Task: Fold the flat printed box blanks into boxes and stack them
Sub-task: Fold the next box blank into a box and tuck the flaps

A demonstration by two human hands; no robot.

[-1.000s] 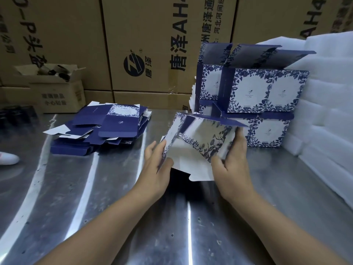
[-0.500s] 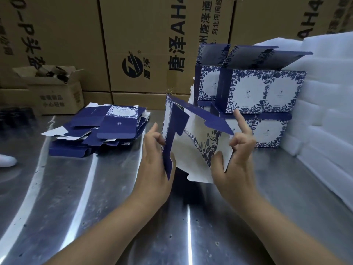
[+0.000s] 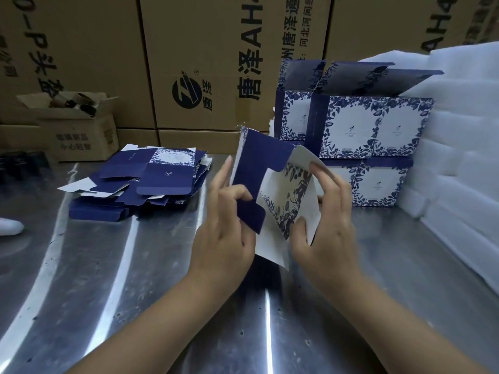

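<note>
Steel table [image 3: 81,279], shiny. Pile of flat blanks [image 3: 140,182] lies on it. Right of the pile: stack of folded boxes [image 3: 364,136]. Further right: white foam sheets [image 3: 459,163]. Behind-left of the pile: small open carton [image 3: 78,130]. Far left of the pile: white object [image 3: 8,226], can't identify.
</note>
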